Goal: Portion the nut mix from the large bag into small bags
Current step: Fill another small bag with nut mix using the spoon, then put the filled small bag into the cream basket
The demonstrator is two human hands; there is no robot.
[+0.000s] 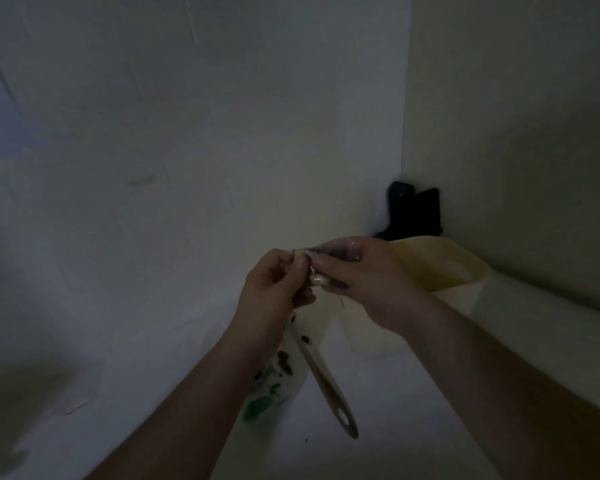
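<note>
both hands [274,282] [364,282] pinching thin clear small bag [321,268] in tight grip, wooden spoon [329,386] below

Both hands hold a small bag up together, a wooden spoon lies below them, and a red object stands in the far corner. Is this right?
Not quite. In the head view the object in the corner is black, not red. The left hand and right hand do pinch the small bag together, above the wooden spoon.

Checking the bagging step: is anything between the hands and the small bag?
No. The left hand and right hand both already pinch the small bag's top edge; nothing visible sits between them.
</note>
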